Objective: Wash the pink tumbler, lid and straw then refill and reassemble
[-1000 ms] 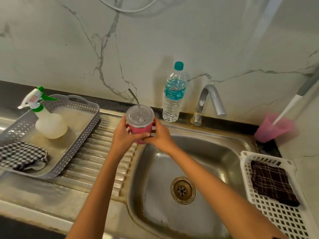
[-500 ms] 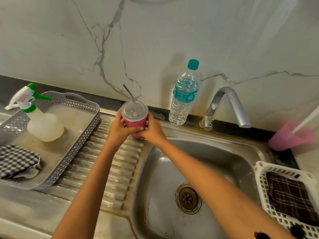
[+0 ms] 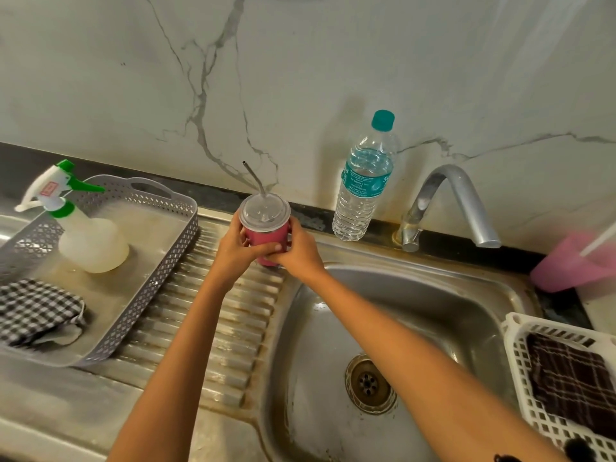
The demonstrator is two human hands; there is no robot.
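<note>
Gripping pink tumbler (image 3: 266, 236) with both hands: left hand (image 3: 238, 248) curled round its left side, right hand (image 3: 298, 253) curled round its right, fingertips meeting across front of the pink wall. Upright, at back right corner of ribbed drainboard (image 3: 213, 315), just beside back left corner of sink basin (image 3: 433, 311); cannot tell whether base touches the steel or hangs just above it. Capped with clear lid (image 3: 265, 211), seated flat on the rim. Pierced by metal straw (image 3: 255, 176), leaning back and left toward marble wall (image 3: 333, 61). Along foot of wall, right of tumbler: capped water bottle (image 3: 365, 181), upright, water inside, near but apart; curved steel tap (image 3: 450, 201) further right, spout over back right of basin. Round drain (image 3: 370, 383) in basin floor, toward front. Left end of drainboard: grey perforated basket (image 3: 160, 261), holding white spray bottle (image 3: 86, 241) with green trigger toward its back, and black-and-white checked cloth (image 3: 33, 308) crumpled at its front left corner. Right edge of basin: white slotted basket (image 3: 520, 355) with dark checked cloth (image 3: 566, 371) lying flat inside. Far right, at foot of wall: pink cup (image 3: 566, 265), blurred, white stick (image 3: 596, 241) standing in it.
</note>
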